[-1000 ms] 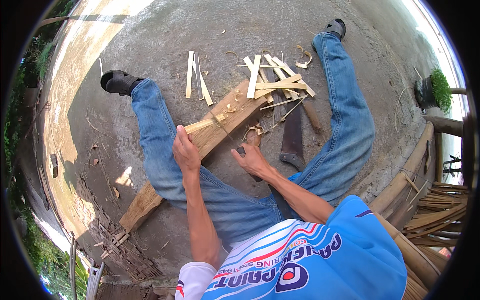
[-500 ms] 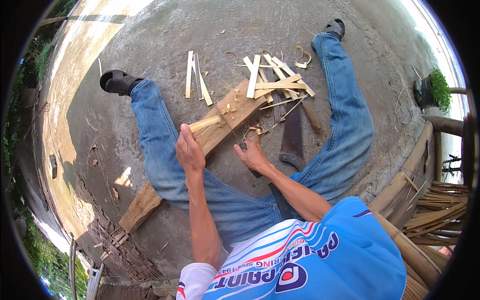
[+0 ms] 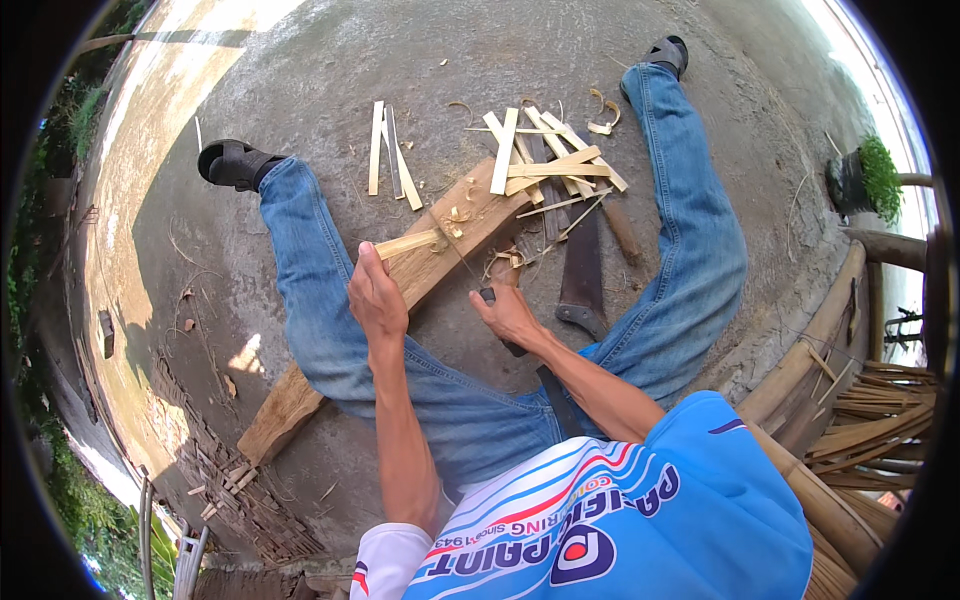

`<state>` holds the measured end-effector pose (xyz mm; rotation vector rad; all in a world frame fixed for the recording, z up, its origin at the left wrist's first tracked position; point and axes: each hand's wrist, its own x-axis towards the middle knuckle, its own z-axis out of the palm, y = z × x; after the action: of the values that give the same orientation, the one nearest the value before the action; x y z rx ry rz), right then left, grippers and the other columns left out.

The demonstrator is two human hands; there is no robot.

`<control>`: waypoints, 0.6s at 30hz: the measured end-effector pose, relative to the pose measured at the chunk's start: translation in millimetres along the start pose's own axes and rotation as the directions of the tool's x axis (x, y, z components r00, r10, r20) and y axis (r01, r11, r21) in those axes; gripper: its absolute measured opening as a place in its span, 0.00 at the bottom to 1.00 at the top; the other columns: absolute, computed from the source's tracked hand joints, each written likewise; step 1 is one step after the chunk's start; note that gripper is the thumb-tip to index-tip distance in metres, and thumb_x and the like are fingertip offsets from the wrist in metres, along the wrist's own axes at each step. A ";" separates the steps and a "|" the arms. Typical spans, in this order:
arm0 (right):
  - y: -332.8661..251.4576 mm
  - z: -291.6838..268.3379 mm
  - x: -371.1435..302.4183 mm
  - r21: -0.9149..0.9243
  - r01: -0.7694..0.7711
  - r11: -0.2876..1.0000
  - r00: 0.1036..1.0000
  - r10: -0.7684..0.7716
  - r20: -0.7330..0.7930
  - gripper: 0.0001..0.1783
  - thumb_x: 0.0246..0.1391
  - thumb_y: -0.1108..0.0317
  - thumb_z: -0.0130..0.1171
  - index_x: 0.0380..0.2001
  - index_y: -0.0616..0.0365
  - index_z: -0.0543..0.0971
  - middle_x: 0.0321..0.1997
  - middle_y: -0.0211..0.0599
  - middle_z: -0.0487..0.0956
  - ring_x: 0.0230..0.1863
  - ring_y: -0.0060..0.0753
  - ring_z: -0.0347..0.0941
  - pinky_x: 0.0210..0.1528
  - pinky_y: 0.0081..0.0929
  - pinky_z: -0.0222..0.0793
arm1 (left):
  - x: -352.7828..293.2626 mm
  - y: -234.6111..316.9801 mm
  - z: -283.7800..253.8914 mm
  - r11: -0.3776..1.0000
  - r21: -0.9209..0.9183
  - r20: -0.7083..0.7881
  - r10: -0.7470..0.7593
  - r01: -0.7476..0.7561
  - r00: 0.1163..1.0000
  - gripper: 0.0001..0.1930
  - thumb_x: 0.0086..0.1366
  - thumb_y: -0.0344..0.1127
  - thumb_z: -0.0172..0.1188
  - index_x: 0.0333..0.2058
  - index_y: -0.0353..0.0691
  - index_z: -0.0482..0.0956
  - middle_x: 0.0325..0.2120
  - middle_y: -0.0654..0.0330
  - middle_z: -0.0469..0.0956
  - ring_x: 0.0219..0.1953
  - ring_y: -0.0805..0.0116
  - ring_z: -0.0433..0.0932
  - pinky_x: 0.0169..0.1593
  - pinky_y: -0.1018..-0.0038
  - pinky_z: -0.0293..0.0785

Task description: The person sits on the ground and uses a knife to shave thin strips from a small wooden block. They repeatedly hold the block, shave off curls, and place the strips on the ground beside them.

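My left hand (image 3: pixel 378 303) is closed on the near end of a pale bamboo strip (image 3: pixel 410 242), thumb along its top. That strip lies slanting over a thick wooden beam (image 3: pixel 432 278), which runs across beneath my left thigh. My right hand (image 3: pixel 508 315) grips the dark handle of a knife. The thin knife blade (image 3: pixel 456 250) crosses the beam and rests at the strip's far end. Curled shavings (image 3: pixel 458 216) sit on the beam beside the blade. More thin curls cluster by my right knuckles, hiding part of that grip.
Several cut strips (image 3: pixel 506 150) are piled past the beam's far end, with others (image 3: pixel 376 150) lying to their left. A dark-bladed saw (image 3: pixel 580 275) lies beside my right leg. Bundled bamboo (image 3: pixel 870 420) stands at the right, below a potted plant (image 3: pixel 868 180).
My left hand and the strip have shifted slightly left, so the strip's far end now reaches less far past the blade. My right hand has hardly moved.
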<state>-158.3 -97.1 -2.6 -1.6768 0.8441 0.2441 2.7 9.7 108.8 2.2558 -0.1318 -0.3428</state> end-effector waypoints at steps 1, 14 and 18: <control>-1.7 -3.1 -4.2 -0.080 0.044 0.996 0.999 -0.044 0.000 0.25 0.64 0.51 0.61 0.33 0.68 0.78 0.23 0.54 0.79 0.27 0.55 0.78 0.36 0.48 0.73 | 0.0 0.8 0.0 1.000 -0.004 0.003 0.001 -0.001 1.000 0.36 0.80 0.58 0.30 0.28 0.31 0.73 0.22 0.47 0.72 0.29 0.49 0.71 0.38 0.54 0.65; 15.7 -26.9 8.9 0.634 -0.228 0.739 0.954 0.039 0.297 0.24 0.65 0.48 0.64 0.40 0.60 0.74 0.28 0.34 0.77 0.20 0.24 0.75 0.22 0.28 0.76 | 52.6 2.4 1.0 0.825 -0.565 0.080 0.037 0.015 0.996 0.20 0.75 0.51 0.60 0.43 0.35 0.81 0.29 0.61 0.84 0.28 0.77 0.79 0.33 0.77 0.71; 14.7 -26.4 8.4 0.560 -0.117 0.820 0.976 -0.011 0.219 0.23 0.67 0.50 0.62 0.42 0.63 0.74 0.32 0.35 0.77 0.23 0.25 0.76 0.25 0.28 0.77 | 44.6 -6.4 4.9 0.900 -0.401 -0.099 0.140 -0.169 0.985 0.22 0.75 0.49 0.61 0.33 0.33 0.83 0.23 0.61 0.84 0.25 0.75 0.79 0.31 0.73 0.72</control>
<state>-169.0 -125.4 -10.8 -1.0394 0.7107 0.1805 43.8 1.1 91.9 1.8251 -0.1845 -0.1861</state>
